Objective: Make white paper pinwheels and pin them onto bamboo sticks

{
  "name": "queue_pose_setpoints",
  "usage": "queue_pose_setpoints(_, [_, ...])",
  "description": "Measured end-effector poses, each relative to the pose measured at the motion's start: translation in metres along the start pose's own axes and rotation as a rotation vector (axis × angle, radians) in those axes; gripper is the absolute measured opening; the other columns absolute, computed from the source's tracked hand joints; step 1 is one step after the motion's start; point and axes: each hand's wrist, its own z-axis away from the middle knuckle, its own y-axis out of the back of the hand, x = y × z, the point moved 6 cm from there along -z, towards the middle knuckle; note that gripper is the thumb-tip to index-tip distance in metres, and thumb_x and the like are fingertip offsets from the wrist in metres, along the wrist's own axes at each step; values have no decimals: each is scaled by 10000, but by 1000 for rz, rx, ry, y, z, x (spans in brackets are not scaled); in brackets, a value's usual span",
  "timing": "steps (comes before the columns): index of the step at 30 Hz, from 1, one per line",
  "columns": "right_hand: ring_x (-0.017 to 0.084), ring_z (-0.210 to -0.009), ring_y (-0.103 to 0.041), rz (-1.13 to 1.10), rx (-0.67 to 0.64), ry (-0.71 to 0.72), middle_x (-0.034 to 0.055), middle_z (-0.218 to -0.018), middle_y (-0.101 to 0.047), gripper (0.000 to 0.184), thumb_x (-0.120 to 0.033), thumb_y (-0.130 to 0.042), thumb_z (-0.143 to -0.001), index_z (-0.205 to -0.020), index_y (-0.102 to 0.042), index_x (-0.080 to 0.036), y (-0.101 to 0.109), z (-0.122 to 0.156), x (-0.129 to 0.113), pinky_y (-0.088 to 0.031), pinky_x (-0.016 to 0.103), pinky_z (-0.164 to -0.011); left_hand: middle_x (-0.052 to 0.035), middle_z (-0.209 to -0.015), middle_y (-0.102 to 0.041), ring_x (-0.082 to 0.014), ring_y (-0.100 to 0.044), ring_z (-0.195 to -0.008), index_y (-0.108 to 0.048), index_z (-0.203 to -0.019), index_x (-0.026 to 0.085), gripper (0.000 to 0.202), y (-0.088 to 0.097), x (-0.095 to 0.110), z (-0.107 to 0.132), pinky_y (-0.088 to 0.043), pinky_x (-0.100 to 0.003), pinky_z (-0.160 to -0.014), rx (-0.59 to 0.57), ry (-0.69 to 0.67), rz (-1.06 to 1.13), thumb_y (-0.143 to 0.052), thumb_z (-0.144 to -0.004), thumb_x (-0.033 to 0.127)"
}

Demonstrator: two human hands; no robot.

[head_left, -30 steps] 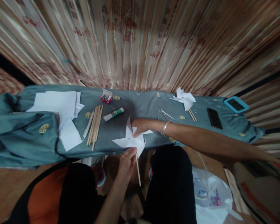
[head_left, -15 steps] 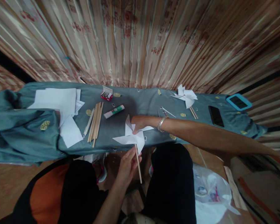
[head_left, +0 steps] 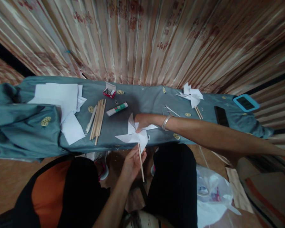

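Note:
A white paper pinwheel on a thin wooden stick is at the table's front edge, between my hands. My right hand, wearing a silver bracelet, comes in from the right and is closed on the pinwheel near its middle, thumb pressed down. From below, my left hand is closed around the upper stick, just under the paper blades. The stick's lower end points down toward my lap. The pinwheel's centre is partly hidden by my right hand.
On the blue-green cloth lie a glue stick, several wooden sticks, a small box of pins and white paper sheets. Rightward are another pinwheel, a black phone and a blue-framed device.
The view has tipped slightly, so the table sits a little higher in the picture. Both hands keep their hold on the pinwheel and its stick.

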Motion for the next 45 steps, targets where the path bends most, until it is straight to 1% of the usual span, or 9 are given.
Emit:
queue_pose_setpoints(7, [215, -882, -676, 8, -39, 7, 92, -1008, -745, 411, -277, -744, -738, -1096, -715, -77, 0, 4, -1, -456, 232, -732, 2, -736, -673, -56, -594, -572, -695, -872, 134, 209, -3, 2, 1, -463, -129, -513, -43, -44, -47, -686, -706, 6])
queue_pose_setpoints(11, [206, -884, -672, 5, -42, 6, 81, -1039, -743, 403, -275, -753, -733, -1089, -720, -90, 0, 5, -1, -452, 221, -723, -3, -756, -670, -52, -585, -587, -708, -860, 120, 259, -5, 4, 3, -447, -130, -514, -66, -80, -87, -747, -634, 2])
queue_pose_setpoints(15, [205, -858, -672, 14, -33, -10, 89, -1014, -746, 405, -286, -760, -731, -1077, -724, -80, 1, 5, 0, -446, 222, -698, -6, -790, -680, -65, -600, -624, -717, -854, 137, 299, -4, 2, 0, -446, -138, -524, -45, -116, -111, -779, -585, 23])
queue_pose_setpoints(19, [204, -860, -670, 10, -27, -7, 88, -1012, -746, 384, -282, -747, -746, -1073, -726, -81, 0, 6, 0, -443, 222, -677, -9, -797, -686, -73, -611, -663, -717, -776, 158, 266, -4, -2, -5, -404, -128, -493, -1, -164, -123, -812, -540, 82])
queue_pose_setpoints(22, [204, -874, -666, 9, -23, -4, 88, -1031, -743, 376, -273, -732, -758, -1081, -720, -80, 0, 8, 0, -442, 220, -667, -5, -745, -675, -59, -569, -593, -716, -743, 161, 254, -5, -3, -8, -359, -134, -458, 34, -197, -143, -844, -525, 168])
queue_pose_setpoints(26, [204, -873, -669, 15, -24, -14, 83, -1021, -744, 375, -275, -735, -758, -1080, -719, -83, 0, 9, 0, -444, 218, -673, 13, -681, -653, -44, -494, -529, -726, -739, 154, 335, -7, 2, -6, -325, -148, -448, 66, -244, -193, -889, -467, 262])
queue_pose_setpoints(31, [205, -878, -670, 30, -31, -14, 88, -1030, -742, 388, -287, -741, -760, -1089, -716, -81, 0, 7, 0, -446, 221, -692, 10, -652, -643, -48, -476, -549, -742, -712, 138, 389, -6, 13, 3, -334, -153, -470, 89, -270, -271, -907, -429, 347])
queue_pose_setpoints(36, [205, -876, -664, 59, -56, -3, 97, -1036, -738, 407, -304, -734, -777, -1108, -706, -70, 1, 5, -1, -436, 225, -697, -6, -623, -638, -57, -478, -542, -752, -705, 119, 423, -3, 23, 4, -329, -166, -467, 74, -254, -341, -912, -394, 358])
queue_pose_setpoints(45, [208, -871, -666, 125, -100, -16, 106, -1069, -731, 426, -332, -734, -775, -1116, -701, -78, 0, -3, -3, -420, 233, -682, -45, -638, -672, -82, -537, -552, -772, -724, 120, 392, 9, 27, 12, -417, -199, -534, 48, -213, -457, -882, -471, 398])
